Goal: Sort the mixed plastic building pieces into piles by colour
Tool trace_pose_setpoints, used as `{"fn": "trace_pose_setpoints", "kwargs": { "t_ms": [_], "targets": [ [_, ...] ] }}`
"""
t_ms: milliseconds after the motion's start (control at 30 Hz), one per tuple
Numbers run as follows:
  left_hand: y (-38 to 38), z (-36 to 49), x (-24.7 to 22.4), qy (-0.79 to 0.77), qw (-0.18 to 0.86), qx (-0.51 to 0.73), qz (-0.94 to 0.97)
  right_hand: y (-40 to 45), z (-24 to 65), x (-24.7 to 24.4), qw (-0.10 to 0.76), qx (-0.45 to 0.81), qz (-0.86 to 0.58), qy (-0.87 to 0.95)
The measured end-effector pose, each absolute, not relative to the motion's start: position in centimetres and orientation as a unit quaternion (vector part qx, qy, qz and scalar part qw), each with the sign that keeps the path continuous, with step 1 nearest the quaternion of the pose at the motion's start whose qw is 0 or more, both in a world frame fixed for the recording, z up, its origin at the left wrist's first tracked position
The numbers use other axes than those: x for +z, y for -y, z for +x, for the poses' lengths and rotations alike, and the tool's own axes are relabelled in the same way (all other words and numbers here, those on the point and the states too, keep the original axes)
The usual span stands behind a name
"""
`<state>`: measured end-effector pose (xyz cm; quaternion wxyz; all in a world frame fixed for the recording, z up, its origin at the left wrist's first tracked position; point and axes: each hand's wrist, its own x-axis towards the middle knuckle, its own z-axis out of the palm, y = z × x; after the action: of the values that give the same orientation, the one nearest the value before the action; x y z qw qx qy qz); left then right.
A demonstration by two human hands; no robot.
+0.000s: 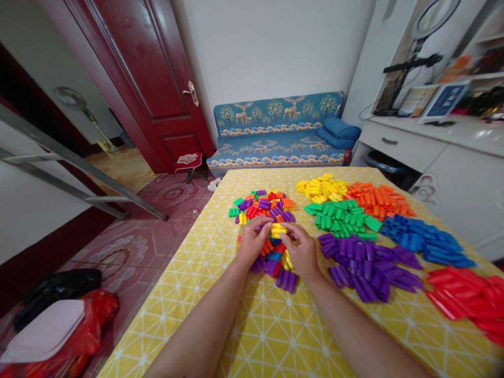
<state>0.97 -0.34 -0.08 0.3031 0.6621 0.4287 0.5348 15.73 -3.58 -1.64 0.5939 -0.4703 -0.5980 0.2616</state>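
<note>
My left hand (251, 240) and my right hand (302, 252) meet over a mixed heap of coloured plastic pieces (284, 214). Between their fingertips is a yellow ribbed plastic piece (278, 230), like short tubes side by side, pinched from both ends. A bit of purple shows by my left fingers, and I cannot tell whether it is held. Below the hands lie more joined pieces, including a purple row (286, 281) at the heap's near edge. Nearest to my right hand on its right is a purple pile (364, 262).
Sorted piles cover the table's right side: yellow (321, 189), green (342, 218), orange (380, 200), blue (427, 240) and red (470, 299). A yellow patterned cloth (189, 294) covers the table. Behind it stands a blue sofa (271, 139); a metal ladder (86, 176) leans at left.
</note>
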Motion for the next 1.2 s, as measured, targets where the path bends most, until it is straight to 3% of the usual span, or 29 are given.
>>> {"fn": "trace_pose_setpoints", "kwargs": {
  "t_ms": [300,433,567,800,1033,1200],
  "targets": [
    [-0.4,0.1,-0.6,-0.422,0.286,0.522,0.684,-4.1,20.8,1.4,0.545,0.257,-0.544,0.584],
    [-0.4,0.1,-0.7,-0.424,0.286,0.521,0.683,-8.9,24.2,4.1,0.600,0.197,-0.596,0.496],
    [-0.5,0.1,-0.9,-0.427,0.285,0.522,0.681,-8.9,24.8,3.4,0.639,0.209,-0.578,0.463],
    [-0.4,0.2,-0.8,-0.435,0.287,0.528,0.671,-3.7,19.7,-3.0,0.508,0.181,-0.554,0.634],
    [-0.5,0.1,-0.7,-0.408,0.261,0.546,0.684,-3.6,17.9,-3.0,0.399,0.114,-0.545,0.728],
    [-0.3,0.1,-0.3,-0.388,0.265,0.541,0.697,-2.0,17.0,-2.4,0.508,0.252,-0.506,0.650]
  ]
}}
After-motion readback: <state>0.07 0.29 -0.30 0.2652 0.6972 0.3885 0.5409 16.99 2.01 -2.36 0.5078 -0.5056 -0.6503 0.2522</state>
